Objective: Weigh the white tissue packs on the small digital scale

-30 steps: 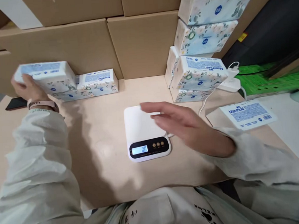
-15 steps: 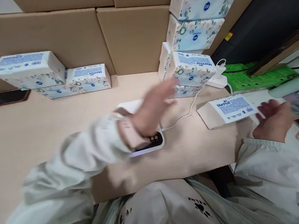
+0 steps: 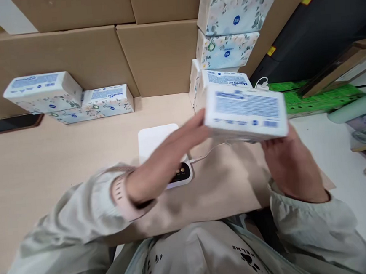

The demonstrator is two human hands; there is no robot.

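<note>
I hold a white and blue tissue pack [image 3: 246,111] in the air over the right side of the table, label side towards me. My right hand [image 3: 288,164] grips it from below at its right end. My left hand [image 3: 174,148] reaches across above the scale [image 3: 156,140] and touches the pack's left end with outstretched fingers. The white kitchen scale lies under my left forearm, its display hidden.
Two tissue packs [image 3: 44,92] lie stacked at the back left beside a third [image 3: 108,100]. A tall pile of packs [image 3: 227,49] stands at the back right against cardboard boxes [image 3: 160,54]. A dark phone [image 3: 15,123] lies far left. Green material [image 3: 309,97] lies right.
My left hand left the packs at the back left and swung right across the scale. My right hand picked up the pack from the table's right edge and raised it.
</note>
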